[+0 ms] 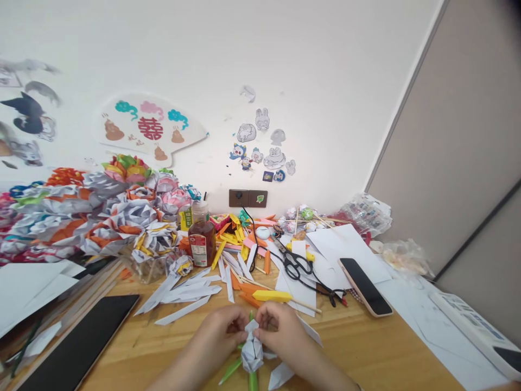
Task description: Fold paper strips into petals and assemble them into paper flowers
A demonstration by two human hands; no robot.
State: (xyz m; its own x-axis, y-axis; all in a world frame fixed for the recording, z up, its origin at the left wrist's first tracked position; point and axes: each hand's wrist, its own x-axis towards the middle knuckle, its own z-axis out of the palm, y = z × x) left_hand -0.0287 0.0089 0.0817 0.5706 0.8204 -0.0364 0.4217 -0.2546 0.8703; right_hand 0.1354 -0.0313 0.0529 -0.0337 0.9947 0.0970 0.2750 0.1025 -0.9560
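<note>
Both my hands meet at the near middle of the table around a white folded-paper flower (252, 354) with green paper pieces (231, 371) beside and below it. My left hand (225, 327) pinches the flower's upper part from the left, fingers curled. From the right, my right hand (280, 328) pinches the same upper part with thumb and fingers. The fingertips partly hide the spot where they grip. Under and beside my right hand lie white folded paper strips (281, 374).
Folded paper flowers (134, 212) are piled at the left, beside a bottle (201, 241). Loose white strips (191, 293), yellow strips (272, 296) and black scissors (298, 264) lie beyond my hands. A phone (365, 287) rests right, a dark tablet-like slab (81, 342) left.
</note>
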